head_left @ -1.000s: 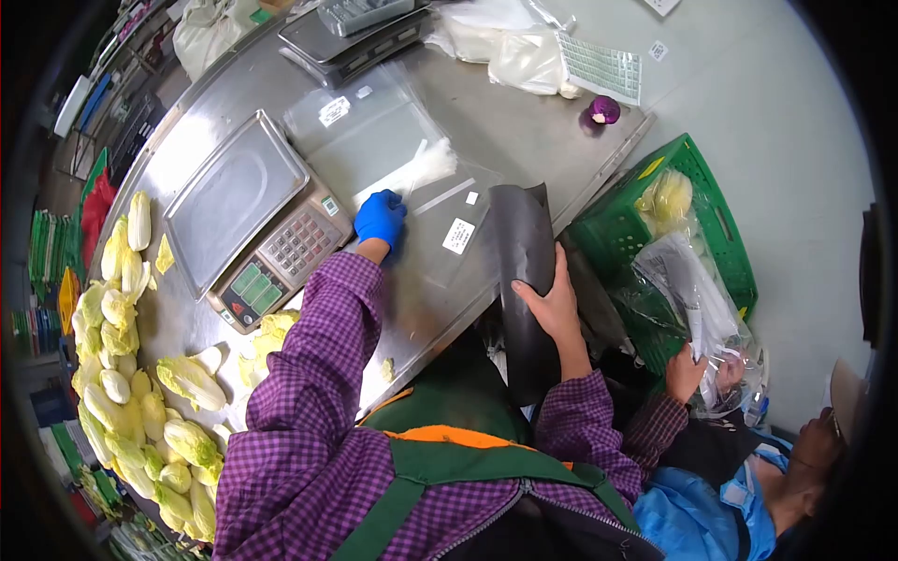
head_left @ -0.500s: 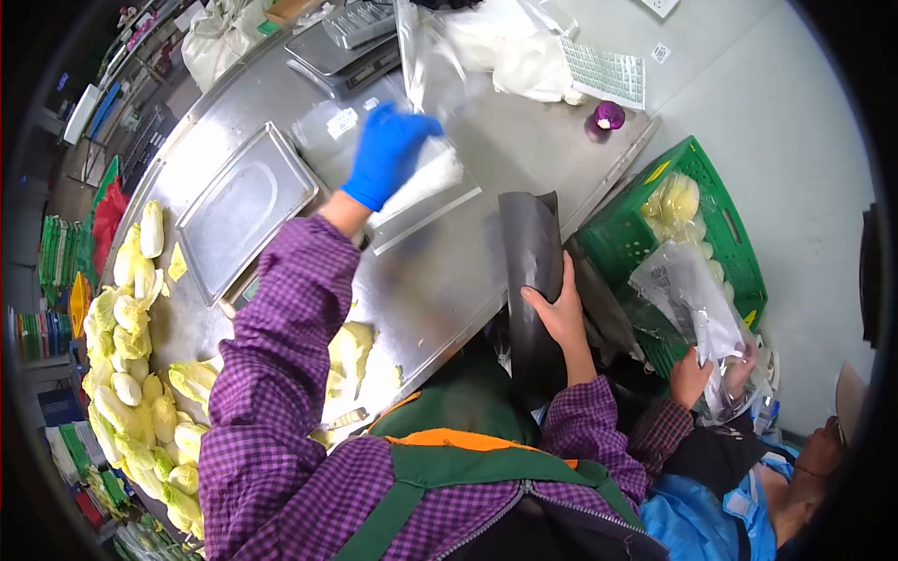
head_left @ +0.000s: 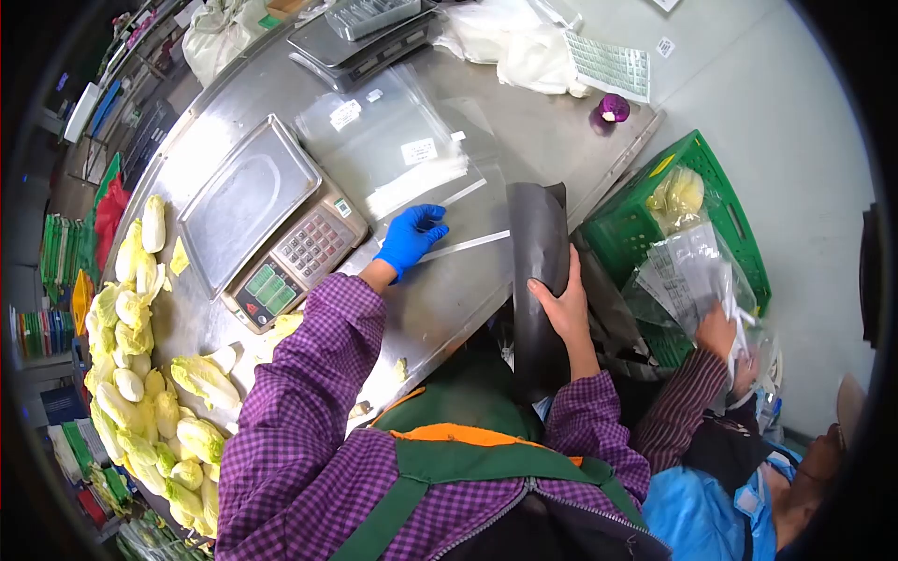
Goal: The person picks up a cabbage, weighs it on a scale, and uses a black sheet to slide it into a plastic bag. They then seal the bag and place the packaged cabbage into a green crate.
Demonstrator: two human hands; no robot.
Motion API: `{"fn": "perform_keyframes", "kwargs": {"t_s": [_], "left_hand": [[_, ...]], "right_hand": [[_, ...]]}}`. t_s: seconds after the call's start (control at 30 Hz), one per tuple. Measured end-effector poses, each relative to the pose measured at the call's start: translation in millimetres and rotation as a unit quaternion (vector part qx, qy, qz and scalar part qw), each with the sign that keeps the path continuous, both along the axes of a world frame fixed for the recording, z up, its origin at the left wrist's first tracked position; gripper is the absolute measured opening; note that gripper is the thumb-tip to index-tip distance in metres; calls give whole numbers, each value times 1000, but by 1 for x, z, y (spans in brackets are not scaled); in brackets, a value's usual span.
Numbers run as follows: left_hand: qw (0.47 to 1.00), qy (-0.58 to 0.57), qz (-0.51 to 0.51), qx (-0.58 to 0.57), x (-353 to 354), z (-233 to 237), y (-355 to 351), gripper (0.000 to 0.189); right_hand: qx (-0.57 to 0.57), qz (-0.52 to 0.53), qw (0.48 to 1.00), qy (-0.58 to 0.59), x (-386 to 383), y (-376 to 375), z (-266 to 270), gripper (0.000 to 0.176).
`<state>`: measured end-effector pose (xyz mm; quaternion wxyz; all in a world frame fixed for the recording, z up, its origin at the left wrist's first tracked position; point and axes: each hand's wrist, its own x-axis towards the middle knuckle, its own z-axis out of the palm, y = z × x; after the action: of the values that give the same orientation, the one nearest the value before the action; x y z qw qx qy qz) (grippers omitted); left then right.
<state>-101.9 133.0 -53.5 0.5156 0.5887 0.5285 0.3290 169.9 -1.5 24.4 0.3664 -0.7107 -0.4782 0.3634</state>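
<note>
My left hand (head_left: 410,240), in a blue glove, is over the metal table (head_left: 412,309) with its fingers slightly curled and apart. Just beyond it lie clear plastic bags (head_left: 388,126) with white labels, and a clear bag with a white strip lies by its fingers. My bare right hand (head_left: 563,304) presses on a dark curved sheet (head_left: 538,271), thumb on its near face and fingers along its right edge. The scale (head_left: 313,243) with its keypad stands left of my gloved hand.
Cabbages (head_left: 140,411) are piled along the left edge. A second scale (head_left: 360,42) stands at the back, with a purple vegetable (head_left: 614,108) at the far corner. Right of the table, a co-worker's hand (head_left: 716,332) holds plastic bags over a green crate (head_left: 739,234).
My gloved left hand has come down and nearer, from above the bags. A clear bag now lies flat beside it. The co-worker's hands and bags have shifted.
</note>
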Motion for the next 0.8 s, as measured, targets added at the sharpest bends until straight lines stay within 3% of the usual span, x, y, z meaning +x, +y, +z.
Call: {"fn": "perform_keyframes", "kwargs": {"t_s": [0.03,0.1,0.27,0.37,0.43,0.5,0.57,0.6,0.7,0.8], "left_hand": [[1000,-2,-3,-2,0,1,1,37],[966,231,-88,76,-6,0,6,33],[951,264,-115,115,-1,-11,9,27],[957,204,-116,171,5,-3,-4,25],[933,268,-130,204,4,-14,-11,25],[947,259,-85,168,4,-30,-5,26],[991,54,-101,73,3,-39,3,25],[999,-20,-20,26,6,-41,8,19],[995,-94,-25,-20,-3,-36,7,16],[998,8,34,-56,-11,-15,-1,15]], "right_hand": [[-2,-3,1000,-2,0,-1,-1,94],[30,19,999,-12,0,-4,-4,92],[68,98,991,-68,-7,-20,-1,93],[59,149,983,-88,-16,-24,9,92],[42,152,983,-96,-22,-25,12,92],[62,200,969,-134,-23,-23,15,93],[57,210,966,-141,-26,-22,21,92],[31,224,965,-136,-28,-19,25,92],[-7,229,967,-106,-32,-16,22,92],[-17,206,975,-79,-35,-18,18,92]]}}
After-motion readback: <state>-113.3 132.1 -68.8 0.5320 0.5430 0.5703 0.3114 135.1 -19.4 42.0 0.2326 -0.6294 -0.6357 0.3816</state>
